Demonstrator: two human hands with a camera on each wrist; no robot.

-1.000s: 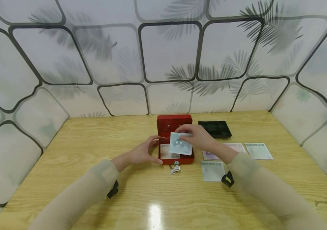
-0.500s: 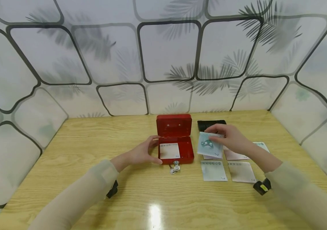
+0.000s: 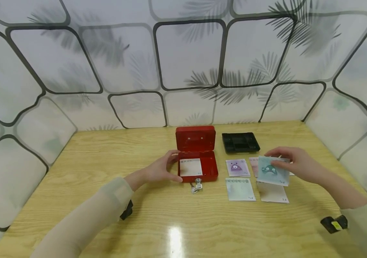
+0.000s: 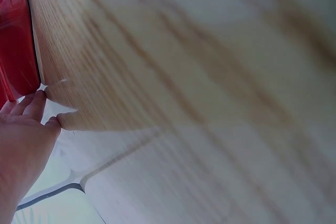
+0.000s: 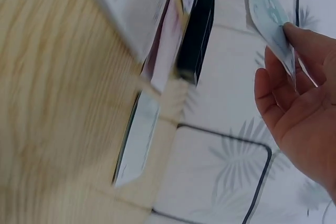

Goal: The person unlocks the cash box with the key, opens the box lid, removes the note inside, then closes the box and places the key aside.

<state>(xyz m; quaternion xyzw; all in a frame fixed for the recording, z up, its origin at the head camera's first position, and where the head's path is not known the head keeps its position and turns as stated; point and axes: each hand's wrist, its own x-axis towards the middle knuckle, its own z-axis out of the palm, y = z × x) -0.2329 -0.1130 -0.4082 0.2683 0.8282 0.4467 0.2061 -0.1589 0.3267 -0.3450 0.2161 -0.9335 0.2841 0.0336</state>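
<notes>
In the head view my right hand (image 3: 294, 163) pinches a thin stack of blue-green cards (image 3: 272, 173) with a cartoon monster on the front, over the cards at the right of the table. The right wrist view shows the thumb on the printed face of the stack (image 5: 265, 9) and the fingers behind it. My left hand (image 3: 159, 168) grips the left end of an open red cash box (image 3: 210, 166), thumb at the front corner and fingers at the back. A pale card stack (image 3: 190, 167) lies in the left part of the box.
Keys (image 3: 198, 184) hang from the box's front lock. A black compartment tray (image 3: 241, 150) lies behind the cards. On the table are a purple card (image 3: 237, 167), a pale green one (image 3: 240, 190), a whitish one (image 3: 273, 195) and a partly covered pink one (image 3: 253, 164).
My right hand has carried the blue-green stack from above the cash box rightward, past the purple card. My left hand has stayed at the box.
</notes>
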